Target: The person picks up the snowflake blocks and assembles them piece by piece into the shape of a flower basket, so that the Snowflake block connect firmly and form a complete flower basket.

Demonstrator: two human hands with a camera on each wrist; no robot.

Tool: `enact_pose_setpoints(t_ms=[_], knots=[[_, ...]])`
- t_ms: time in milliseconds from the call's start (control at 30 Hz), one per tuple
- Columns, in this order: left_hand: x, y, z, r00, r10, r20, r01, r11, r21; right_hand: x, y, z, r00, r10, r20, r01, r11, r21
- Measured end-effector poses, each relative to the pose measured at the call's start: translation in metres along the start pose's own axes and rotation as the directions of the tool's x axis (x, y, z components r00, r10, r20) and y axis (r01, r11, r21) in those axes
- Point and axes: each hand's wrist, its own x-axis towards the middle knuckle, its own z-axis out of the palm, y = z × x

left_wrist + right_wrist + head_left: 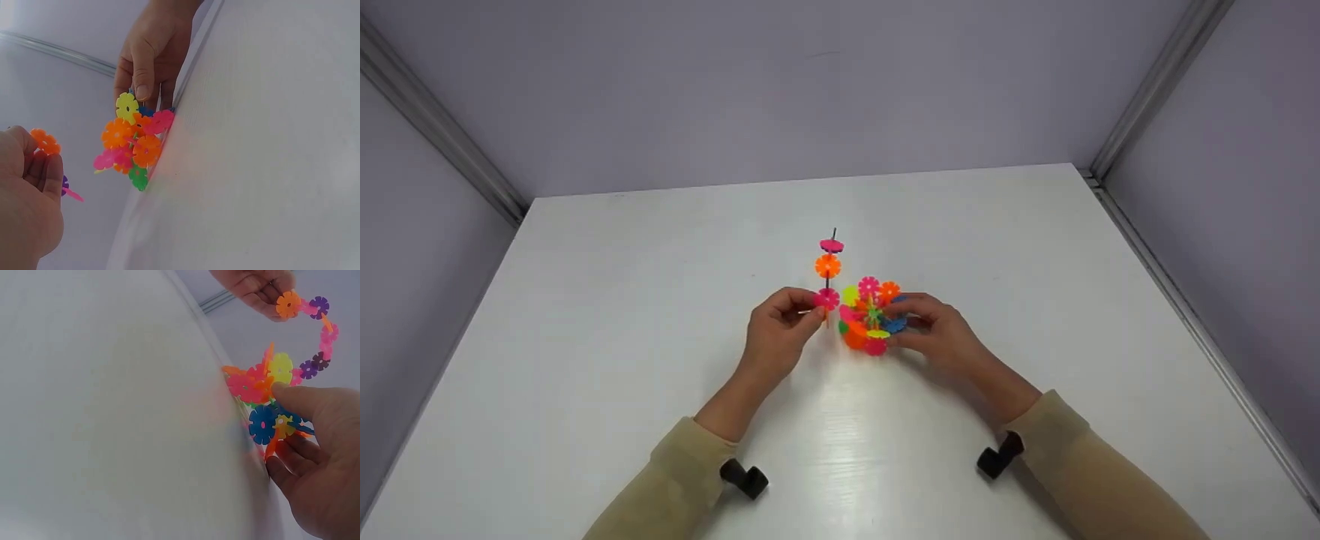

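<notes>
My left hand (782, 334) pinches the end of a chain of interlocking plastic snowflake discs (828, 265), between thumb and fingers. An orange disc (288, 305) shows at those fingertips in the right wrist view. Pink, purple, orange and dark discs follow it in a curve. My right hand (943, 330) grips a rounded cluster of the same discs (855, 334) by its right side, fingers around blue discs (262, 424). Yellow, pink, orange and green discs make up the rest. The chain's far end passes behind the cluster in the right wrist view; whether they join, I cannot tell.
A white tabletop (622, 300) lies under both hands. Pale panels (810, 97) stand behind and at the sides, with metal rails (1155, 90) at the corners. Small black devices (745, 480) sit at both sleeve cuffs.
</notes>
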Motion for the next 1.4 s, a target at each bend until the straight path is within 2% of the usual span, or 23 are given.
enact_pose_setpoints(t_ms=[267,767,1167,1400], knots=[[-0.002,-0.003,0.002,1.000,0.012,0.008,-0.012,0.999,-0.035,-0.008,-0.004,0.000,1.000,0.019,-0.014,-0.018,0.999,0.045],[-0.001,-0.003,0.004,0.999,0.025,0.035,-0.022,0.995,-0.097,-0.006,-0.010,0.010,0.996,0.082,-0.032,-0.085,0.993,-0.086],[-0.001,-0.002,0.013,0.998,-0.003,0.059,0.007,0.998,-0.062,-0.008,-0.014,0.016,0.997,0.066,-0.042,-0.071,0.992,-0.104],[-0.002,-0.005,0.017,0.996,0.015,0.090,-0.008,0.997,-0.072,-0.007,-0.016,0.024,0.997,0.042,-0.070,-0.050,0.992,-0.114]])
